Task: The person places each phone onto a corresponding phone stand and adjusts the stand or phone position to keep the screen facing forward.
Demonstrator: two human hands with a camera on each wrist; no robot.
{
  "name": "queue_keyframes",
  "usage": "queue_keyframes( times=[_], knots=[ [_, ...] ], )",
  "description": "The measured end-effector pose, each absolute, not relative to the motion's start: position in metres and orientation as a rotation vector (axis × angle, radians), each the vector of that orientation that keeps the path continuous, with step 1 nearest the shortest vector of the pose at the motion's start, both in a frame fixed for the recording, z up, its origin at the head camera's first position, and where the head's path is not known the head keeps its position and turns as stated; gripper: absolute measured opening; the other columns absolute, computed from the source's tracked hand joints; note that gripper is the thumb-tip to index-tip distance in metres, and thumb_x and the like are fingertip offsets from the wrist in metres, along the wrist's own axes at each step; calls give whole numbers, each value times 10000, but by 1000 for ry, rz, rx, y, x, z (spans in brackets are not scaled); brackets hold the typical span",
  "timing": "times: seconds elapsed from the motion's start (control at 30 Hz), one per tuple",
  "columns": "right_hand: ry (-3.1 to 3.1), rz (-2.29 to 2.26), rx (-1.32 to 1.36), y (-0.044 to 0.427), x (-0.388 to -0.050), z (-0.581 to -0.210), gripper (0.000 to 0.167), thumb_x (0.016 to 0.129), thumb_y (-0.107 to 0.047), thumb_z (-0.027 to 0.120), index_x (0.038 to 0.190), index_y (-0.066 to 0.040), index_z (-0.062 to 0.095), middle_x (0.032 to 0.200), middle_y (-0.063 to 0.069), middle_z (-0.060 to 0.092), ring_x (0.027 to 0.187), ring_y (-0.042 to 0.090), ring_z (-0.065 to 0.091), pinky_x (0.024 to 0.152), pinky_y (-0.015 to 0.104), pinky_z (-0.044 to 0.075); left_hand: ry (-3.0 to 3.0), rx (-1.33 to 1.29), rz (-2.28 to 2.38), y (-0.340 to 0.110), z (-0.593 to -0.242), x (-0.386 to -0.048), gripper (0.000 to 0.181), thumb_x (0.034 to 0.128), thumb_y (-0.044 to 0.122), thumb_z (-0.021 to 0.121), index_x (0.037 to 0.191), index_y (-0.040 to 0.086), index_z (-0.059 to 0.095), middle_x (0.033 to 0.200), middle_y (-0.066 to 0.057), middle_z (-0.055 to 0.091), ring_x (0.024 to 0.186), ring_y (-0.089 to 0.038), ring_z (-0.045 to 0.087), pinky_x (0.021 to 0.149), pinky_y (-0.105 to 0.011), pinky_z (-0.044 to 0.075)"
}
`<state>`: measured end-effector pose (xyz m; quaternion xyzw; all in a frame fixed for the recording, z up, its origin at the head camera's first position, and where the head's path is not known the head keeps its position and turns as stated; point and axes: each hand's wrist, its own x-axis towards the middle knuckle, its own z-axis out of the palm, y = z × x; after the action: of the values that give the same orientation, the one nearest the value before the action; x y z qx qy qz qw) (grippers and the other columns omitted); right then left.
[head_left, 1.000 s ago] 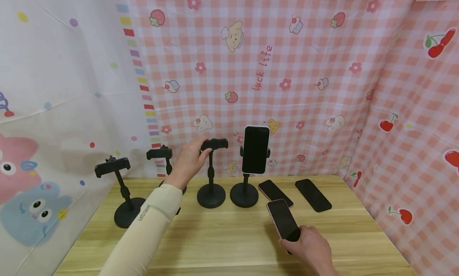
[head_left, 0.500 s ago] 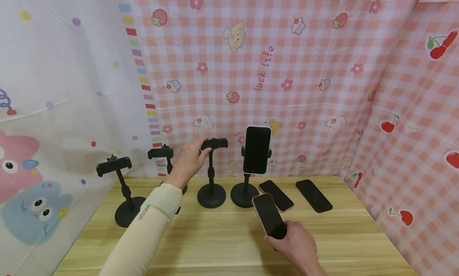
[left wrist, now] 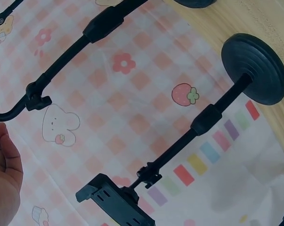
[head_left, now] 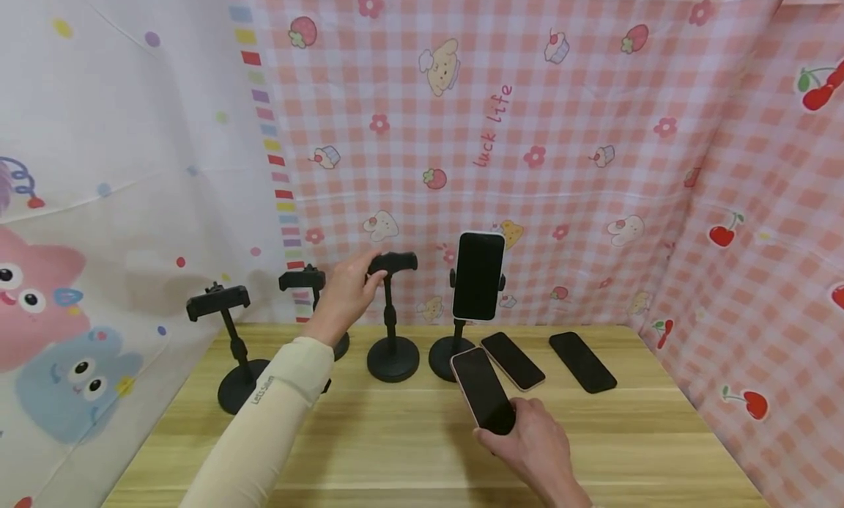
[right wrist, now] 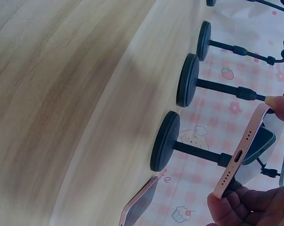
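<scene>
My left hand (head_left: 347, 297) grips the left end of the black clamp (head_left: 398, 262) on a round-based phone stand (head_left: 392, 358). Only part of that hand (left wrist: 4, 174) shows at the edge of the left wrist view. In my right hand (head_left: 535, 446) is a pink-edged smartphone (head_left: 483, 391), tilted above the table with its dark screen up. Thumb and fingers hold it by its sides, and its pink bottom edge (right wrist: 240, 150) faces the right wrist camera. To the right, another stand (head_left: 445, 358) carries a white-edged smartphone (head_left: 479, 275) upright in its clamp.
Two more stands, with bare clamps (head_left: 218, 300) (left wrist: 114, 202), are on the left; my left arm partly covers them. A second pink-edged phone (head_left: 513, 360) and a black phone (head_left: 583, 361) lie on the wooden table (head_left: 395, 449). Patterned cloth (head_left: 593, 200) hangs behind.
My right hand has carried the pink-edged smartphone left and slightly away from me, toward the stands. My left hand has kept its grip on the clamp. The head view has shifted a little.
</scene>
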<state>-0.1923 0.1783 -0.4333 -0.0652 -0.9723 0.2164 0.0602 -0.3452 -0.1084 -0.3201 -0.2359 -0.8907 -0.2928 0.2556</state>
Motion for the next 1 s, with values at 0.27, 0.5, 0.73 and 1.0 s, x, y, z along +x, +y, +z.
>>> queue_keyframes(
  times=[0.27, 0.5, 0.73, 1.0],
  knots=[
    [-2919, 651, -193, 173, -192, -432, 814, 682, -599, 793, 1176, 30, 639, 947, 92, 584, 739, 206, 538, 663, 407, 474, -2417, -619, -772, -108, -322, -343, 441, 994, 210, 629, 1382, 16, 552, 1214, -191, 633, 959, -309, 647, 817, -438, 540],
    [-2849, 671, -156, 159, -195, -427, 787, 671, -580, 807, 1173, 7, 656, 971, 80, 597, 752, 195, 557, 629, 382, 463, -2367, -643, -770, -109, -325, -342, 432, 976, 194, 658, 1363, 23, 571, 1062, -150, 654, 849, -255, 631, 722, -402, 538],
    [-2771, 716, -110, 144, -202, -418, 743, 677, -570, 811, 1155, -20, 665, 910, 44, 564, 735, 175, 539, 604, 357, 444, -2310, -680, -769, -112, -331, -341, 441, 975, 204, 662, 1365, 18, 573, 1018, -134, 658, 824, -236, 614, 703, -394, 524],
    [-2711, 747, -72, 125, -211, -410, 744, 695, -566, 803, 1180, -21, 661, 1018, 76, 612, 835, 195, 572, 713, 408, 498, -2313, -687, -821, -117, -334, -340, 432, 1014, 225, 595, 1411, 65, 541, 1170, -129, 651, 921, -243, 630, 767, -423, 537]
  ],
)
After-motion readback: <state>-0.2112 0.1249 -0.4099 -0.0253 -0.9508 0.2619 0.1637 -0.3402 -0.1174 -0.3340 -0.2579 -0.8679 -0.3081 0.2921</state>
